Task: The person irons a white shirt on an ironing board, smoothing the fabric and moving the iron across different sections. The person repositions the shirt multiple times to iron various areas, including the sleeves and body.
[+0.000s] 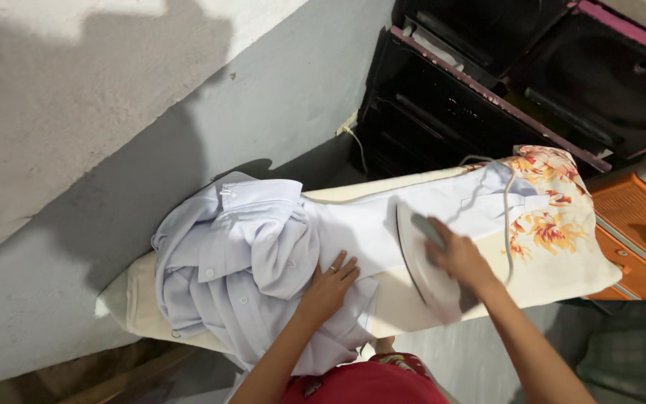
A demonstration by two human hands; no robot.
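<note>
Pressing a white iron [424, 258] with a closed right hand [459, 256], the person smooths a pale shirt [263, 254] on the ironing board [562, 269]. Left hand [329, 288] lies open, flat on cloth. Right part looks smooth; the bunched left part remains creased.

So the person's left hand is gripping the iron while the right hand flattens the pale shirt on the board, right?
Not quite: the hands are swapped. In the head view the right hand grips the iron, while the left hand flattens the pale shirt on the board.
</note>
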